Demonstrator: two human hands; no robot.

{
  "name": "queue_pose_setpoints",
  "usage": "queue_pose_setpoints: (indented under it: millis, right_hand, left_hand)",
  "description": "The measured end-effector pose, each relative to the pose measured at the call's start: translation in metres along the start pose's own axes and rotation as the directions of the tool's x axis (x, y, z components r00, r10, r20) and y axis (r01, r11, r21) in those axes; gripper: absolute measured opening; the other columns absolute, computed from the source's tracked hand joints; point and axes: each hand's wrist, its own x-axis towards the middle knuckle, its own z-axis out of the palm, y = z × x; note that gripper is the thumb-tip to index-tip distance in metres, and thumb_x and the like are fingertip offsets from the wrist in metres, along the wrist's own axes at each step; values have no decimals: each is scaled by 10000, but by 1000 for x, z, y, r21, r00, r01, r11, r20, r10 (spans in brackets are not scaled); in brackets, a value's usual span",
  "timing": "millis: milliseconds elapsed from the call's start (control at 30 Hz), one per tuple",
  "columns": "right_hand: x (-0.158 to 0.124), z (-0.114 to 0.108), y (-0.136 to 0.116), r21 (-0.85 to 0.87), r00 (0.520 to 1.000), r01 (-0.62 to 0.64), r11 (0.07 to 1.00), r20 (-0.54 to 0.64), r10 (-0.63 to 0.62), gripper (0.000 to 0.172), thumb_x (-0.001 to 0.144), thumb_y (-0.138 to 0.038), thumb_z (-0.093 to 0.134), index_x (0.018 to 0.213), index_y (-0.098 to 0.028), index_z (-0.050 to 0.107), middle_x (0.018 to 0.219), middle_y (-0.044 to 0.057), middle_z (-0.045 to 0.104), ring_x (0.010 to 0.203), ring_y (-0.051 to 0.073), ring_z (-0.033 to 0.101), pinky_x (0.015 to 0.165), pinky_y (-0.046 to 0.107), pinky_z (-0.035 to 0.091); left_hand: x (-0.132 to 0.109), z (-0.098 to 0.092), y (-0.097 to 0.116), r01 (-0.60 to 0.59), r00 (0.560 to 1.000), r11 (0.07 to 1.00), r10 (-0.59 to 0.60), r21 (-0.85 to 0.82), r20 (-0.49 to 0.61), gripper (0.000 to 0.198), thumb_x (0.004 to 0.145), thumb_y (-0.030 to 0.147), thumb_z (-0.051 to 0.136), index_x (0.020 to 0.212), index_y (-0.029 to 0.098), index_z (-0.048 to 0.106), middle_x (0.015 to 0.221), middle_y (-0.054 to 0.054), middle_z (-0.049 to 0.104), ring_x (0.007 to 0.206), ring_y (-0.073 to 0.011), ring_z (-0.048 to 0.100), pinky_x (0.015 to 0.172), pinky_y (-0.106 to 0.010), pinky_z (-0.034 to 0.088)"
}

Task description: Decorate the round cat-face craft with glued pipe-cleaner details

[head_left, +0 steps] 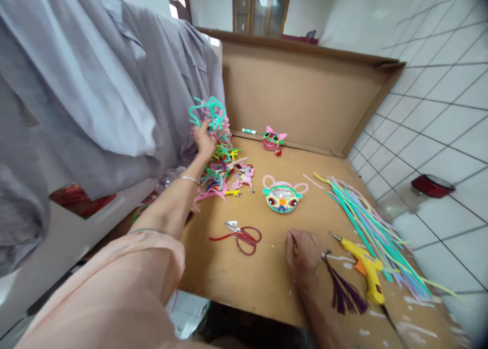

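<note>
My left hand [205,136] reaches to the back left, fingers closed around a tangled clump of teal and pink pipe cleaners [214,110]. Below that clump spreads a pile of mixed-colour pipe cleaner pieces [218,172]. My right hand [304,251] rests as a loose fist on the table near the front; whatever is inside it, if anything, is hidden. Just beyond it lies a pipe-cleaner animal face [282,197] with looped pink ears, an orange nose and round eyes. Red-handled scissors [244,235] lie between my arms. A dark purple tassel [345,288] is right of my right hand.
A yellow glue gun [366,267] and a bundle of long pipe cleaners [368,227] lie at the right. A second animal face [272,139] and a marker-like tube [249,131] sit by the cardboard back wall [297,95]. Grey cloth [152,74] hangs left; a red-lidded jar [432,185] stands right.
</note>
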Motion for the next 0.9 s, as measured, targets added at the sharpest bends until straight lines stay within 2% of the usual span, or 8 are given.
queue_pose_setpoints:
  millis: [67,100,167,233,300,600,767,900]
  right_hand:
    - [-1,0,0,4,1000,3,1000,12,-3,119,896,-115,487,866,-214,546,634,2,592,584,147,533,588,293,402]
    - [-2,0,0,3,1000,-7,1000,22,7,120,897,-116,483,870,-213,547,642,4,596,590,146,539,595,295,403]
    - [-3,1,0,-3,999,-28,1000,38,28,122,900,-120,475,871,-213,550,652,7,602,598,146,547,609,300,406]
    - [-3,1,0,-2,999,-32,1000,24,32,121,902,-121,474,872,-209,552,643,5,599,590,144,545,610,300,406]
    - [-3,1,1,2,1000,-24,1000,7,24,117,904,-120,475,880,-204,553,641,4,601,589,143,546,608,297,405]
    - [-4,-1,1,5,1000,-28,1000,-13,28,118,911,-138,476,851,-197,558,652,15,609,596,147,541,618,300,397]
    - [-8,3,6,26,999,-34,999,-22,35,118,928,-178,471,867,-194,570,679,26,628,611,150,555,637,305,415]
    - [-9,1,12,30,985,-150,988,-83,152,206,965,-235,430,785,-211,528,686,27,599,627,159,532,631,302,403]
  left_hand:
    - [-5,-4,1,52,998,996,-54,67,37,443,835,105,504,1272,145,564,1366,-139,463,1262,-324,435,1086,-525,344]
    - [-10,-6,2,53,981,981,-87,187,175,434,839,113,505,1260,179,583,1408,-141,427,1301,-352,398,1084,-541,335]
    - [-24,-7,6,34,869,930,-209,366,449,410,826,122,537,1223,187,617,1447,-157,401,1352,-409,332,1078,-598,306]
    - [-38,-7,12,33,781,914,-276,404,560,351,786,167,621,1134,153,668,1395,-197,469,1324,-458,366,1044,-635,322]
    - [-49,-7,20,25,744,900,-307,435,593,407,774,187,637,1179,147,654,1424,-213,447,1309,-480,375,1026,-639,333]
    - [-78,-39,70,-234,700,835,-211,498,682,490,852,167,520,1325,283,572,1565,-137,265,1405,-448,234,1071,-631,253]
    - [-102,-60,91,-313,627,846,-158,432,763,584,746,179,690,1311,272,575,1530,-155,329,1369,-422,322,1071,-578,313]
    - [-117,-71,102,-319,651,900,-19,296,758,413,802,109,553,1172,255,663,1437,-135,469,1263,-323,491,1021,-464,418]
